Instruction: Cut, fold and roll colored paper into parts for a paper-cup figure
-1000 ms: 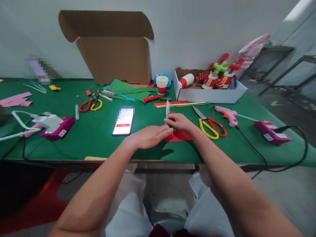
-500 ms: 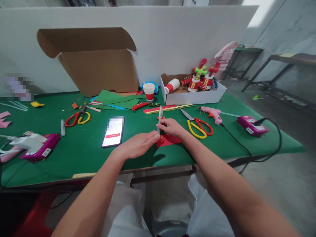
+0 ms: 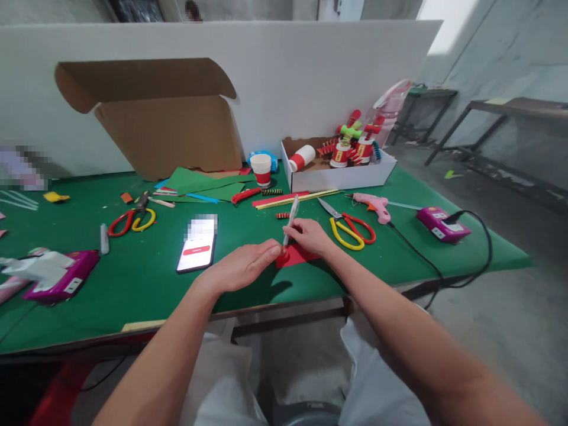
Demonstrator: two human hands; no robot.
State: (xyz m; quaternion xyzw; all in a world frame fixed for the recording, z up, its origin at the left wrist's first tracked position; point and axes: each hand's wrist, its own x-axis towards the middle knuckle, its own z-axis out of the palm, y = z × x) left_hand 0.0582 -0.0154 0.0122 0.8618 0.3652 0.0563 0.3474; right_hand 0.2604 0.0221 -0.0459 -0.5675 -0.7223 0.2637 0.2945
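Because the camera's view has swung, everything on the green table appears further left than a second ago, and the pen, nearly upright before, now leans with its top to the right. From left to right, a lit phone lies face up; next comes the left hand, fingers stretched out and together, tips at a small round red piece. Whether they hold it cannot be told. That piece sits on the left end of a flat, bright red paper. The pen, slim and whitish, rises over this end, pinched between the thumb and fingers of the right hand. Further right lie scissors with one yellow handle and one red.
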